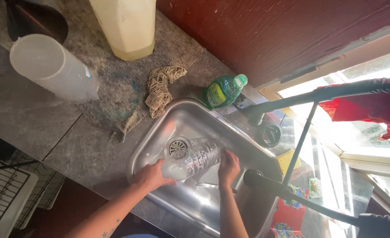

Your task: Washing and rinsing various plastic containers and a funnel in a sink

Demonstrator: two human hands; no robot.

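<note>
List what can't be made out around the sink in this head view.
- Right hand fingertips: hidden behind the clear ribbed container.
- Left hand palm: pressed against the container's base, unseen.
- Metal utensil in the sink: partly covered by the right wrist, kind unclear.
- Cream jug: top cut off by the frame edge.

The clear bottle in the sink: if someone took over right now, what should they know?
Left hand: grips the base end of the clear ribbed plastic bottle.
Right hand: its fingers sit at the bottle's other end.
The bottle lies on its side over the steel sink, near the drain.
Nearby: green dish soap bottle at the sink's rim, net scrubber on the counter, yellow sponge.
Done: bottle is in the sink. Whether it is washed cannot be told.
</note>
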